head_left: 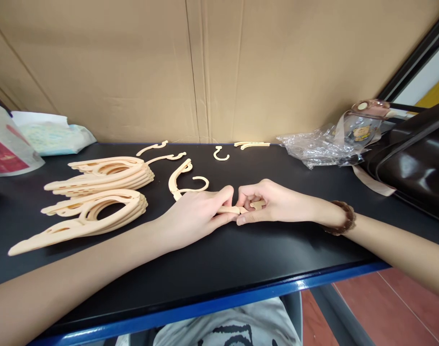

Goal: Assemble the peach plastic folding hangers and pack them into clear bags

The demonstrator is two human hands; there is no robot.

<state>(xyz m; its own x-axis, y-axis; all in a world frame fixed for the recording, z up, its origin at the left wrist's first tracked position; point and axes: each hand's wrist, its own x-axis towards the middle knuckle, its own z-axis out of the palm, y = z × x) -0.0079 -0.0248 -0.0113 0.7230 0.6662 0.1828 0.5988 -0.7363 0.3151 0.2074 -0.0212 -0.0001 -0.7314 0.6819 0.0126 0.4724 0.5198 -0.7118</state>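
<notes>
Red-marked tub (12, 149) beside soft pack (56, 137) at left; clear plastic (311, 146), bottle (361, 129) and dark bag (414, 158) at right.

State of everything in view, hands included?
Left hand: closed on cream piece
Right hand: closed on notched piece
Front hanger stack: pieces nested
Back hanger stack: pieces nested
Loose hook: lying apart
Slim pieces: lying loose
Plastic bag: crumpled
Bottle: lid state unclear
Black bag: opening hidden
Packet: lying flat
Container: partly out of frame

The table front (237, 264) has room between the arms (107, 257). Hanger piles (104, 182) block the left; crinkly plastic (313, 146) and a black bag (414, 154) block the right.
</notes>
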